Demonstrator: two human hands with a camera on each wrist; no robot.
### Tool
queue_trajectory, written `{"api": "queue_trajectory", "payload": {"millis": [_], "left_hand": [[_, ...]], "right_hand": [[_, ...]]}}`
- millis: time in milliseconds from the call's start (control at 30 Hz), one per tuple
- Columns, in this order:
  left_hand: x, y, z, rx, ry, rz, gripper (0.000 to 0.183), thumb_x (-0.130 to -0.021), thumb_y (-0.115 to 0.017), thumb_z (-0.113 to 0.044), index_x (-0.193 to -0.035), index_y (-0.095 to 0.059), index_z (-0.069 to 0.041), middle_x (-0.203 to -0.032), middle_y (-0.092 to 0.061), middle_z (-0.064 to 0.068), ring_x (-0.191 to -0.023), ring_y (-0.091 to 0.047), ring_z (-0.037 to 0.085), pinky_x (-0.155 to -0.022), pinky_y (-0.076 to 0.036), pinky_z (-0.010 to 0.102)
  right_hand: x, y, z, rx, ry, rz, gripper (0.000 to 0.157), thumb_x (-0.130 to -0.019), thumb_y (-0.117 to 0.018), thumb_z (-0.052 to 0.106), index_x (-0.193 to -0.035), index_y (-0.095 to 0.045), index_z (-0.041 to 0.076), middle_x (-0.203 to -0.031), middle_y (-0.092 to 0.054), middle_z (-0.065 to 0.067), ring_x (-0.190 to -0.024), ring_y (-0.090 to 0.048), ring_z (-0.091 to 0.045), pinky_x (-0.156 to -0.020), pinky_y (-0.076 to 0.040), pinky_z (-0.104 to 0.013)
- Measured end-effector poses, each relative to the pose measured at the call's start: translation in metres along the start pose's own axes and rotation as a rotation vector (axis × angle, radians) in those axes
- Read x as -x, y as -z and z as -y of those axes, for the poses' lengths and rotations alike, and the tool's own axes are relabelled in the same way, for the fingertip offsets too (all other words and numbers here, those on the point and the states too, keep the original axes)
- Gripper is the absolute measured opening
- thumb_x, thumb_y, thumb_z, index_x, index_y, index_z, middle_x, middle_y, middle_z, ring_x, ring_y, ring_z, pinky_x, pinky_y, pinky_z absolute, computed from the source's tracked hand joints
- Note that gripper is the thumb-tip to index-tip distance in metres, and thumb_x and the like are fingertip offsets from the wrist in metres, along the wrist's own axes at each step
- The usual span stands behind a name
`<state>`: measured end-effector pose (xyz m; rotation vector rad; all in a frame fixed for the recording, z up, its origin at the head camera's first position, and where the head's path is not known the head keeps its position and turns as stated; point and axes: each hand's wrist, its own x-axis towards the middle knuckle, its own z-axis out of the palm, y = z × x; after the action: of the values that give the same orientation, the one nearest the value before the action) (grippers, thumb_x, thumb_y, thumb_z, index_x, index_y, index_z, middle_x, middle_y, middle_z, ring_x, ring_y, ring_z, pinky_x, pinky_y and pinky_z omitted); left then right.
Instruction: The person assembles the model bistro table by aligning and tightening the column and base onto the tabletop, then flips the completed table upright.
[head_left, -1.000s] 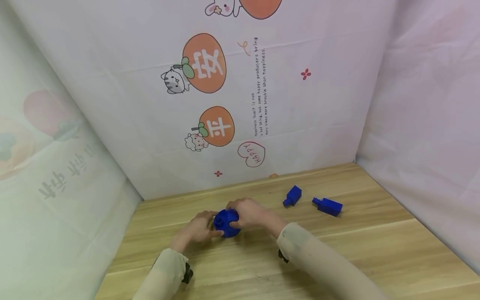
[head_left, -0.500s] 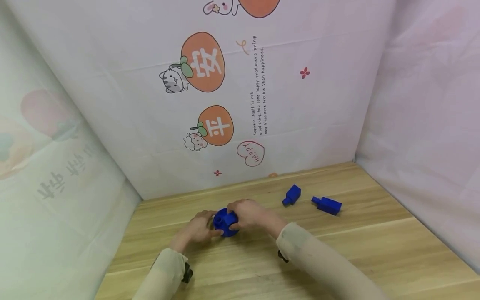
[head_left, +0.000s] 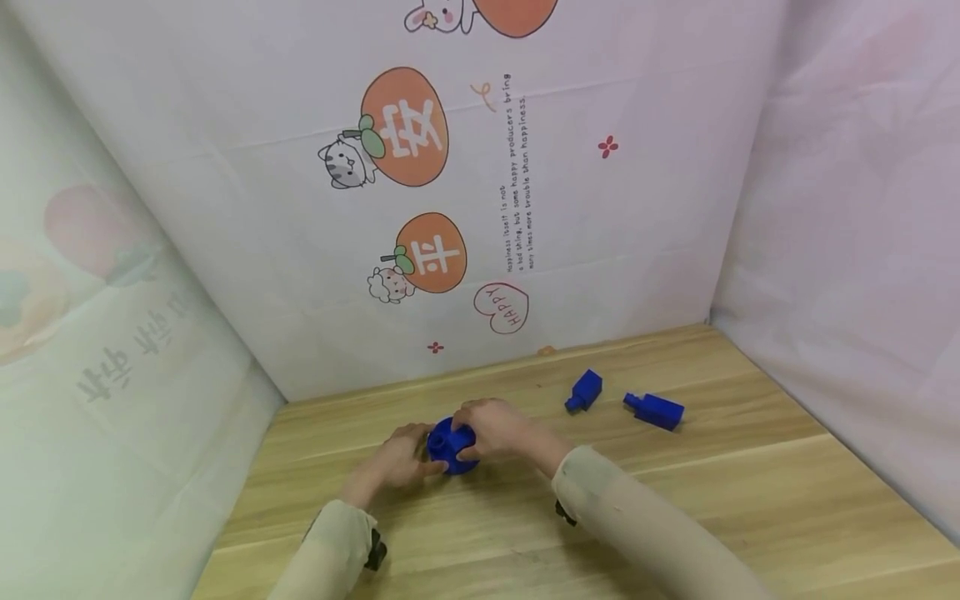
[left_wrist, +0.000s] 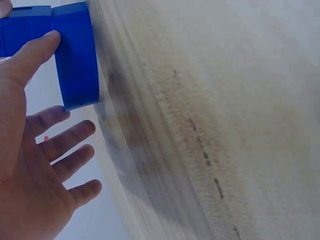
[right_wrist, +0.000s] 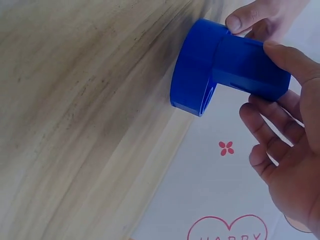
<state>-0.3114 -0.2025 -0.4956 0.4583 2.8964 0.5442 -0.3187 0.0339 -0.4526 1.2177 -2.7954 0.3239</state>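
Observation:
A round blue base with a raised rim and a hollow socket stands on the wooden table. My left hand pinches its rim between thumb and index finger, while the other fingers stay spread in the left wrist view. Upright on the base is a blue block with flat sides. My right hand grips the upper end of this block with thumb and fingertips. The block's lower end meets the base in the right wrist view; the joint itself is hidden.
Two blue blocks with narrow stepped ends lie back right: one block near the rear edge, the other block farther right. A printed white cloth walls the back, with plainer cloth at both sides.
Both hands keep their hold on the base and the block. Only a slight shift of the head view shows.

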Motion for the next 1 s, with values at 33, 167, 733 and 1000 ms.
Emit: {"api": "queue_trajectory", "payload": {"millis": [33, 167, 733, 1000], "left_hand": [[0.0, 0.0, -0.001, -0.002, -0.004, -0.006, 0.084, -0.083, -0.069, -0.065, -0.148, -0.047, -0.017, -0.152, -0.047, 0.013, -0.142, -0.042, 0.036, -0.112, -0.039, 0.059], [-0.001, -0.003, -0.004, -0.037, -0.011, -0.029, 0.087, -0.08, -0.073, -0.065, -0.148, -0.048, -0.017, -0.148, -0.05, 0.013, -0.138, -0.045, 0.037, -0.11, -0.041, 0.059], [-0.003, -0.008, -0.011, -0.16, -0.057, -0.088, 0.095, -0.079, -0.074, -0.062, -0.151, -0.042, -0.009, -0.143, -0.05, 0.016, -0.135, -0.045, 0.038, -0.112, -0.037, 0.059], [-0.001, -0.016, -0.014, -0.141, 0.017, -0.065, 0.11, -0.073, -0.068, -0.079, -0.156, -0.033, -0.016, -0.149, -0.043, 0.017, -0.14, -0.039, 0.039, -0.113, -0.035, 0.06]], "right_hand": [[0.001, 0.0, -0.002, -0.016, -0.002, 0.003, 0.048, -0.084, -0.078, 0.045, -0.121, -0.068, 0.016, -0.122, -0.069, 0.0, -0.114, -0.065, -0.018, -0.1, -0.053, -0.036], [0.008, 0.005, -0.017, -0.09, -0.033, 0.031, 0.057, -0.085, -0.078, 0.039, -0.134, -0.062, 0.014, -0.129, -0.067, -0.002, -0.119, -0.063, -0.019, -0.101, -0.052, -0.038], [0.039, 0.031, -0.068, -0.124, -0.205, 0.096, 0.046, -0.093, -0.07, 0.028, -0.135, -0.061, 0.011, -0.128, -0.066, -0.005, -0.118, -0.061, -0.022, -0.102, -0.05, -0.041], [0.043, 0.031, -0.069, -0.136, -0.192, 0.085, 0.044, -0.093, -0.069, 0.025, -0.134, -0.062, 0.008, -0.126, -0.067, -0.008, -0.114, -0.063, -0.024, -0.099, -0.051, -0.042]]}}
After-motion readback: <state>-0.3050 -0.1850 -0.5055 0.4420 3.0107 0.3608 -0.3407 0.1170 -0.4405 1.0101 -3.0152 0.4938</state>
